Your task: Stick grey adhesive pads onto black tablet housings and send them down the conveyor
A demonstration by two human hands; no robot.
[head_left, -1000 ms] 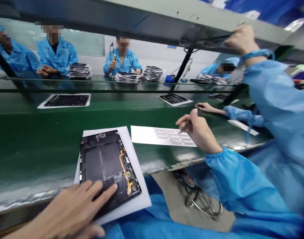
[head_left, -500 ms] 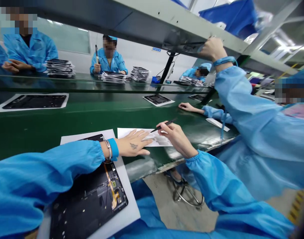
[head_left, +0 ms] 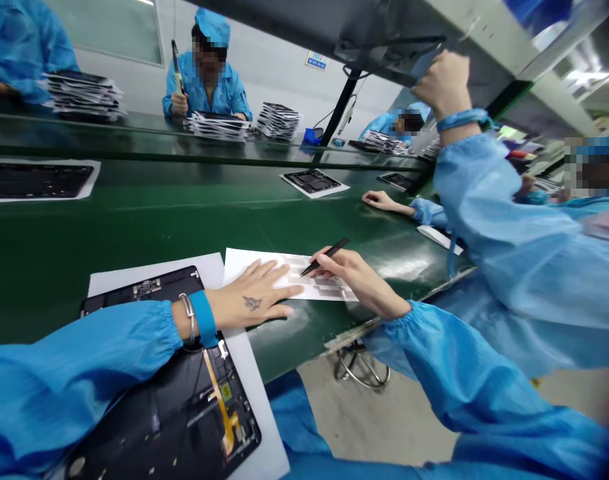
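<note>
My left hand (head_left: 257, 293) lies flat with spread fingers on the left part of a white sheet (head_left: 237, 261) bearing pale grey strips. Pinched in my right hand (head_left: 354, 277) are black tweezers (head_left: 329, 255), their tip pointing down at the strips on the sheet. Under my left forearm is an opened black tablet housing (head_left: 149, 407) with an orange flex cable (head_left: 216, 387). It rests on a white backing sheet (head_left: 264, 427), and my sleeve hides its middle.
Another tablet housing (head_left: 312, 180) lies farther back on the green bench (head_left: 184, 220). Stacks of housings (head_left: 84, 95) stand beyond the ledge. At the right, a co-worker's raised fist (head_left: 444, 83) is near the overhead shelf, and another hand (head_left: 379, 200) rests on the bench.
The view has shifted a little. The tweezers' tip has come down closer to the strips on the sheet. My left hand stays flat on the sheet.
</note>
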